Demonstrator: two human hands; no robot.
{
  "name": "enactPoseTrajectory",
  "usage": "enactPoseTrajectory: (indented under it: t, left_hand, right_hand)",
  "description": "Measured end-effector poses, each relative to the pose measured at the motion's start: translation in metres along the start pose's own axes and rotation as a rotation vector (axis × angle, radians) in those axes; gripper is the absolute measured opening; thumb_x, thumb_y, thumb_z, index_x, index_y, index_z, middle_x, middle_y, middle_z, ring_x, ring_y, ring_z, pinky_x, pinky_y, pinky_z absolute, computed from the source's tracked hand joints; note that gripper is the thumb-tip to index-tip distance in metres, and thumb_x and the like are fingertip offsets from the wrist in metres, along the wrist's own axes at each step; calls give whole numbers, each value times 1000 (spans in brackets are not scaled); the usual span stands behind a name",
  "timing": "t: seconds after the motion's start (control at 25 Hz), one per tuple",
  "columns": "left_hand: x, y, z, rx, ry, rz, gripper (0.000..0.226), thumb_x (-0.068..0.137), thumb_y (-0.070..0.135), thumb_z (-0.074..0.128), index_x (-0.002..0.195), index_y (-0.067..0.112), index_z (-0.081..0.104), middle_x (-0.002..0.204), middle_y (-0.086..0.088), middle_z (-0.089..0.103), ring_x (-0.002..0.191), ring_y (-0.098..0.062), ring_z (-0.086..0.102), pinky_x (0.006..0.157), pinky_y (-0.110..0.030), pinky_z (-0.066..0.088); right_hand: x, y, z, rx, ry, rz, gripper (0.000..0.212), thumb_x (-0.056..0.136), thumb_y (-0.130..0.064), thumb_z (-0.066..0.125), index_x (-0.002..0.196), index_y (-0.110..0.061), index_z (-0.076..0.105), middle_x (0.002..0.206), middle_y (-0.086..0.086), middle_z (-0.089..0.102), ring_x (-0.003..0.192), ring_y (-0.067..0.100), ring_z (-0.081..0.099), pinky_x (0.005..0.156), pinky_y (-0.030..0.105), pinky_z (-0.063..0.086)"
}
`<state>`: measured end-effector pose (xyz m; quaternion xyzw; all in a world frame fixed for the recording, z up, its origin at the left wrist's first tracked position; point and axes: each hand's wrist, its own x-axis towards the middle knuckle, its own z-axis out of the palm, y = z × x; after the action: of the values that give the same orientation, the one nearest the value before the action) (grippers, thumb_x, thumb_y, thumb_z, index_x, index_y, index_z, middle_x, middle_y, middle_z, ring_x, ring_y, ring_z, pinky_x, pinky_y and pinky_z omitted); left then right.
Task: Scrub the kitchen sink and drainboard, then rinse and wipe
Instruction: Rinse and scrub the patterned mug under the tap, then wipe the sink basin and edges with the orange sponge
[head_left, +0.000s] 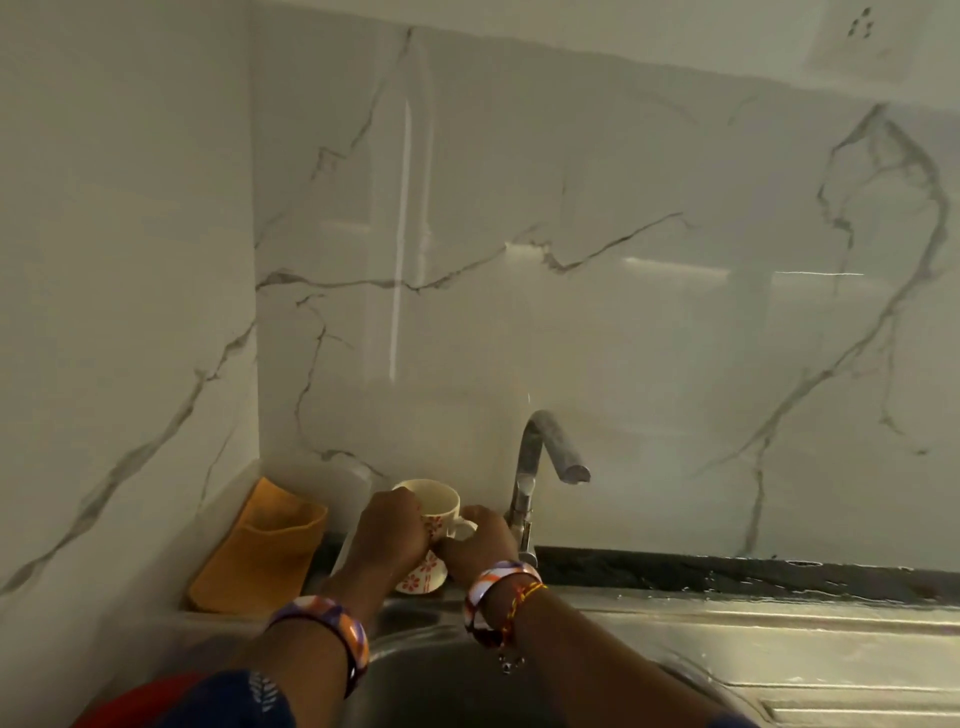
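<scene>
Just left of the faucet (530, 483), both hands clasp a floral cup (431, 506), left hand (389, 535) wrapping its side, right hand (480, 540) seemingly pinching the handle.

Cream cup (434, 500) with orange flower print, upright, at the back ledge just left of the tap. Matching saucer (423, 576) below it, tilted, partly hidden. Orange cloth (260, 551) folded in the corner, leaning against the left wall, well left of the cup. White marble-look wall tiles (623, 312) with grey veins, glossy, showing window reflections. Pale socket plate (857, 41) at top right, blurred. Dark strip (727, 569) along the wall base.
</scene>
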<state>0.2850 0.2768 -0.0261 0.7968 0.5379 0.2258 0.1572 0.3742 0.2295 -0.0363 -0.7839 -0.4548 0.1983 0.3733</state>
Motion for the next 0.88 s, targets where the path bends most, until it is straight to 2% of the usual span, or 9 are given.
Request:
enactPoseTrajectory:
  t: [0.2,0.36,0.48,0.56,0.6,0.68,0.76,0.88]
  left_hand:
    - [6,-8,15,5,-46,-47,30,96,19,46,119,3,59,119,-13,62,109,-24,60,91,-29,50]
    - [2,3,8,178,-75,-3,29,96,9,42,119,1,56,122,-16,59,112,-29,57,85,-29,45]
    - [-3,23,-18,272,66,93,37,95,17,48,131,14,50,128,-9,56,117,-25,55,90,-31,46]
    - [12,18,-46,272,186,44,36,93,19,53,129,19,54,126,-7,59,114,-26,57,88,-34,47]
    - [20,9,-61,270,190,24,36,91,19,55,127,19,57,127,-7,59,113,-27,57,89,-35,47]
    - [24,-16,-80,286,25,38,39,90,16,59,129,17,58,133,-8,56,119,-28,54,96,-35,44]
    - [21,-44,-82,424,-217,74,40,90,12,58,130,13,57,138,-6,52,123,-25,50,99,-29,40]
    - [18,-76,-71,595,-447,20,39,92,16,56,130,9,55,137,-10,50,123,-26,49,97,-27,39]
  right_hand:
    - [13,16,10,58,-22,15,38,86,-20,63,123,-10,59,122,9,63,113,21,59,93,28,46]
    - [11,19,7,108,-53,-34,40,90,-9,57,130,-11,54,129,10,58,117,20,57,97,27,45]
    - [9,17,3,110,-64,-40,42,89,-5,56,130,-12,55,130,10,57,115,22,57,98,28,47]
    - [1,18,-3,113,-82,-28,36,87,-3,58,122,-11,62,121,11,63,104,22,62,92,29,50]
    - [-5,19,-7,165,-107,-18,32,86,-1,58,116,-10,64,115,12,65,98,24,64,89,31,52]
    - [-25,21,-15,370,-204,43,23,87,7,55,103,-5,65,100,14,65,87,28,65,79,37,57]
    - [-41,22,-20,515,-290,110,18,88,10,51,89,-4,62,87,12,61,79,26,62,66,32,57]
    - [-56,26,-18,456,-340,178,18,92,5,48,91,-5,63,84,9,61,74,18,63,54,26,57]
